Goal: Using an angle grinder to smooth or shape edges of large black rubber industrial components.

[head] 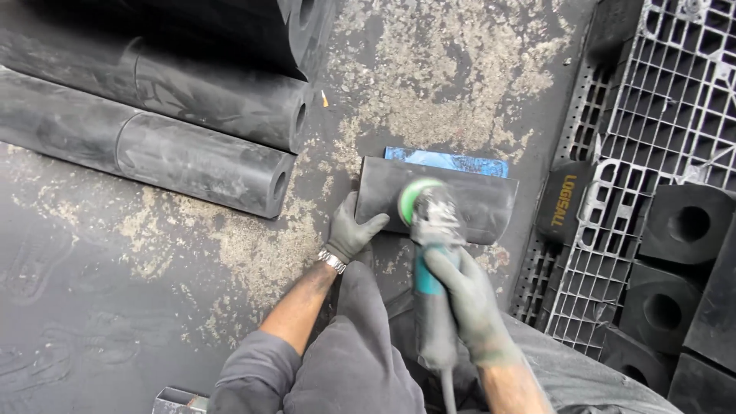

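Note:
A flat black rubber block lies on the dark floor in front of me, with a blue sheet showing behind its far edge. My left hand, in a grey glove with a metal watch at the wrist, presses on the block's near left corner. My right hand, also gloved, grips the teal and grey body of an angle grinder. The grinder's disc rests on the block's top face near its left side. The grinder's cable runs down between my knees.
Long black rubber cylinders with centre holes lie stacked at the upper left. A grey plastic grid pallet stands at the right, with black rubber blocks with holes on it. Pale dust covers the floor. A small metal piece sits at the bottom edge.

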